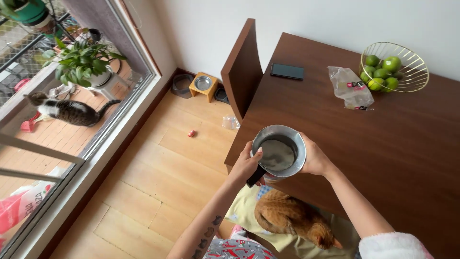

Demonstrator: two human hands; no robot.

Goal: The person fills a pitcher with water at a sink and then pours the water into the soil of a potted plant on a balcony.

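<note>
Steel pot (279, 151) held over the table's (364, 158) near-left edge, partly out past it above the floor (158, 172). Both hands on it.

Left hand (245, 164): fingers curled around the left wall, thumb on the rim, black handle (254, 177) poking out beneath the palm. Closed on pot.
Right hand (315, 158): cupped against the right wall, fingers wrapped out of sight behind it. Closed on pot as far as visible.

Handling, judged:
- Rigid metal, no give under grip; not fragile.
- Smooth polished wall, probably slippery when bare or wet; handle likely the surer hold, with second hand steadying the wall.
- Contents grey, flat surface, likely liquid or fine grain; kind not certain. If liquid, added weight and slosh; best kept level.
- Rim thin, fair for a thumb hook only.

Edges and room:
- Table edge right under pot; chair back (242, 72) upright just left of it, close to left-hand side.
- Open tabletop ahead and right: phone (287, 71), plastic bag (351, 86), wire basket (413, 84) of limes (383, 69), all well apart from pot.
- Ginger cat (292, 218) directly below, on a yellow cushion (244, 211); spill or drop risk there.
- Floor left clear-ish: small red bit (191, 133), pet bowl (203, 84) near wall. Tabby cat (67, 110) outside the glass, beside a potted plant (84, 62).
</note>
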